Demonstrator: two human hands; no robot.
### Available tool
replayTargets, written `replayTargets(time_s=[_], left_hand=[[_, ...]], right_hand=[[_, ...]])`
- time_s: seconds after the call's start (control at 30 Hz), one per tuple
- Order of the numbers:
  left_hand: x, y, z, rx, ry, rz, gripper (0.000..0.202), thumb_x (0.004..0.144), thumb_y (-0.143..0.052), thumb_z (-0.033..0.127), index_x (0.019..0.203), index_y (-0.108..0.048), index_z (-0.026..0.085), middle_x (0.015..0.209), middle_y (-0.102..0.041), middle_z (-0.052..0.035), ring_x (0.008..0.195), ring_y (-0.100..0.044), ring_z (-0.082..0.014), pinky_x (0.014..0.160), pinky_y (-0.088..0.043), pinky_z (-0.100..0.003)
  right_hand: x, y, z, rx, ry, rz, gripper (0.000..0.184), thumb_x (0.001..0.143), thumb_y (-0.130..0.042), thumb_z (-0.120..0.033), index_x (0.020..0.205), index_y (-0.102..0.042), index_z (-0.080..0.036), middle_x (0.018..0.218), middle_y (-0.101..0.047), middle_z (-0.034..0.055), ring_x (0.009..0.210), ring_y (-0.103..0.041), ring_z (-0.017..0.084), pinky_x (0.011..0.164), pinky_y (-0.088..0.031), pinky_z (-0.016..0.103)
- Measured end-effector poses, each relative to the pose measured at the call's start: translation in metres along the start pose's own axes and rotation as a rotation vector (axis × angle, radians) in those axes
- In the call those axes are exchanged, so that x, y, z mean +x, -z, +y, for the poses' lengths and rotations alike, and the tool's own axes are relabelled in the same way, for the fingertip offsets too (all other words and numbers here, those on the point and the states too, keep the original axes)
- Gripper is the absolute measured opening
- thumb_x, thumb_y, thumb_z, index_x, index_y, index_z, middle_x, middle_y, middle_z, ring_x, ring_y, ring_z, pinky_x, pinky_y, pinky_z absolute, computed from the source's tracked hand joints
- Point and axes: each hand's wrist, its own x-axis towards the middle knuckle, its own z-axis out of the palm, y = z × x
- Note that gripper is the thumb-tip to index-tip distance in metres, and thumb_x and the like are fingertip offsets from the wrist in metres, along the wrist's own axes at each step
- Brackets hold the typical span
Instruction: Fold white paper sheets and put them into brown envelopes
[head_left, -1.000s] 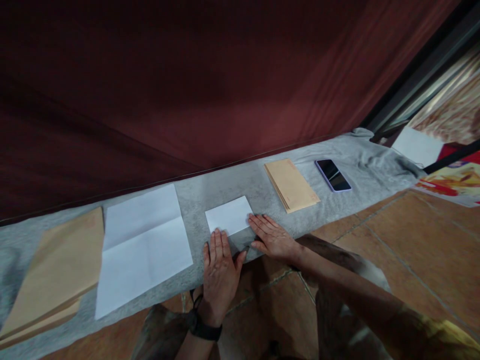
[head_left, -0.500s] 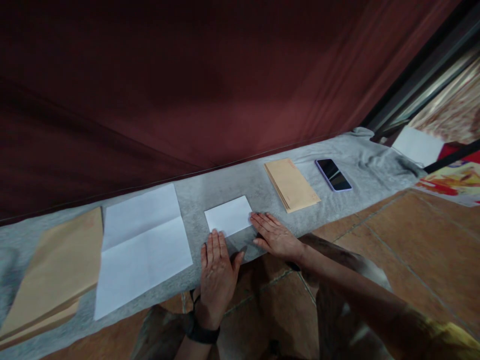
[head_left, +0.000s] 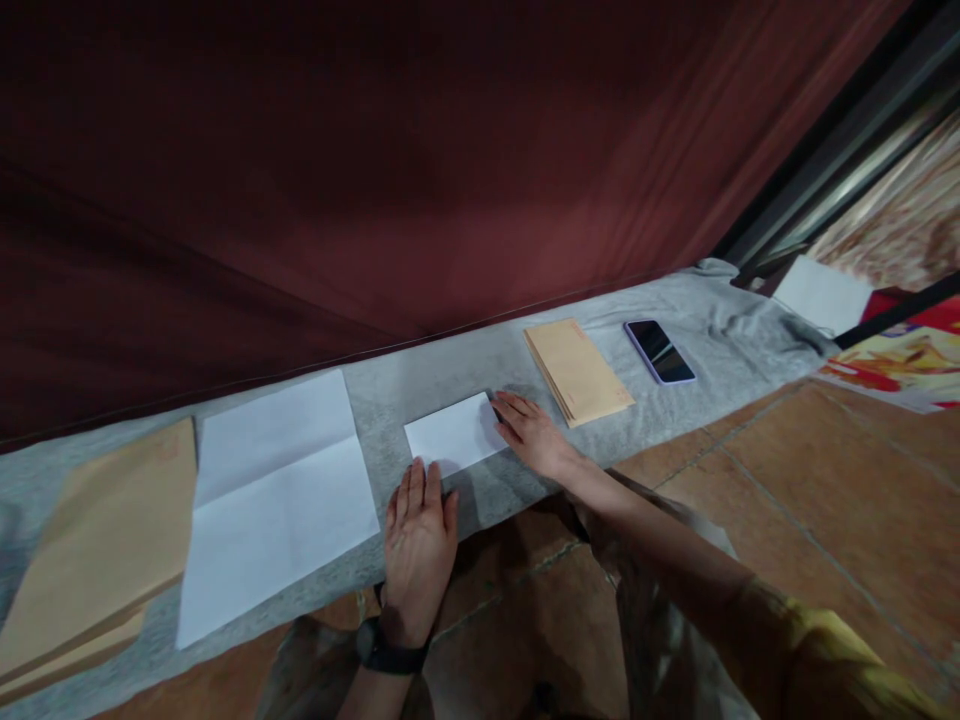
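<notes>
A small folded sheet of white paper lies flat on the grey cloth in front of me. My left hand rests palm down with its fingers stretched out, the fingertips at the paper's near left edge. At the paper's right end is my right hand, fingers extended and touching that edge. Neither hand grips anything. To the left lies a larger white sheet, opened out, with a crease across its middle. Right of my right hand sits a small stack of brown envelopes.
Large brown envelopes lie at the far left, beside the creased sheet. A phone in a purple case lies on the grey cloth at the right. A dark red curtain hangs behind; a tiled floor is below.
My right hand has shifted up along the folded paper's right end. My left hand has moved slightly left and down along its near edge. The view has shifted a little.
</notes>
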Motion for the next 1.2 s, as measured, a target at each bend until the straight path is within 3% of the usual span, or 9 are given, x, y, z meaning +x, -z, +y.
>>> replayTargets(time_s=[0.17, 0.37, 0.57, 0.73, 0.9, 1.03, 1.2], left_hand=[[0.007, 0.005, -0.004, 0.038, -0.012, -0.003, 0.044, 0.100, -0.037, 0.030, 0.132, -0.061, 0.012, 0.144, -0.058, -0.0180, 0.125, -0.061, -0.0335, 0.099, -0.051, -0.050], [0.012, 0.008, -0.009, 0.036, -0.020, 0.004, 0.040, 0.099, -0.039, 0.026, 0.128, -0.064, 0.017, 0.139, -0.063, -0.0137, 0.119, -0.063, -0.0307, 0.095, -0.052, -0.046], [0.013, 0.008, -0.015, 0.017, -0.009, -0.021, 0.039, 0.098, -0.039, 0.023, 0.126, -0.065, 0.019, 0.142, -0.062, -0.0110, 0.120, -0.063, -0.0292, 0.095, -0.053, -0.045], [0.015, 0.007, -0.020, -0.012, -0.003, -0.034, 0.040, 0.099, -0.036, 0.021, 0.127, -0.065, 0.019, 0.143, -0.061, -0.0110, 0.122, -0.063, -0.0280, 0.099, -0.053, -0.044], [0.015, 0.006, -0.020, -0.010, 0.011, -0.058, 0.041, 0.100, -0.035, 0.020, 0.128, -0.065, 0.018, 0.144, -0.059, -0.0120, 0.123, -0.062, -0.0282, 0.100, -0.053, -0.045], [0.017, 0.006, -0.020, -0.058, 0.022, -0.030, 0.041, 0.098, -0.038, 0.020, 0.129, -0.064, 0.017, 0.147, -0.057, -0.0135, 0.125, -0.061, -0.0283, 0.102, -0.052, -0.046], [0.024, 0.012, -0.017, -0.183, 0.039, 0.135, 0.041, 0.100, -0.042, 0.029, 0.135, -0.060, 0.017, 0.154, -0.048, -0.0150, 0.132, -0.056, -0.0317, 0.106, -0.049, -0.050]], right_hand=[[0.029, -0.014, -0.007, 0.017, -0.087, 0.013, 0.047, 0.100, -0.046, -0.021, 0.146, -0.053, -0.018, 0.145, -0.057, 0.0133, 0.132, -0.052, 0.027, 0.112, -0.042, 0.049], [0.048, -0.021, -0.016, -0.037, -0.192, 0.016, 0.043, 0.098, -0.050, -0.021, 0.140, -0.058, -0.014, 0.129, -0.064, 0.0146, 0.120, -0.057, 0.026, 0.108, -0.044, 0.042], [0.055, -0.023, -0.009, -0.009, -0.250, 0.067, 0.026, 0.093, -0.058, -0.019, 0.114, -0.073, -0.017, 0.105, -0.070, 0.0113, 0.105, -0.062, 0.023, 0.098, -0.050, 0.037], [0.051, -0.009, -0.003, 0.089, -0.281, -0.091, 0.017, 0.089, -0.063, -0.018, 0.097, -0.077, -0.015, 0.094, -0.075, 0.0087, 0.104, -0.064, 0.024, 0.094, -0.050, 0.034], [0.036, 0.007, 0.004, 0.191, -0.260, -0.230, 0.011, 0.082, -0.067, -0.017, 0.081, -0.078, -0.017, 0.079, -0.074, 0.0044, 0.075, -0.067, 0.018, 0.066, -0.051, 0.027], [0.026, 0.014, 0.013, 0.378, -0.300, -0.244, 0.003, 0.077, -0.070, -0.019, 0.075, -0.073, -0.018, 0.072, -0.070, 0.0004, 0.067, -0.063, 0.015, 0.056, -0.046, 0.023], [0.021, 0.015, 0.011, 0.881, -0.560, -0.161, 0.011, 0.078, -0.070, -0.027, 0.078, -0.066, -0.016, 0.065, -0.063, -0.0013, 0.061, -0.060, 0.014, 0.048, -0.047, 0.021]])
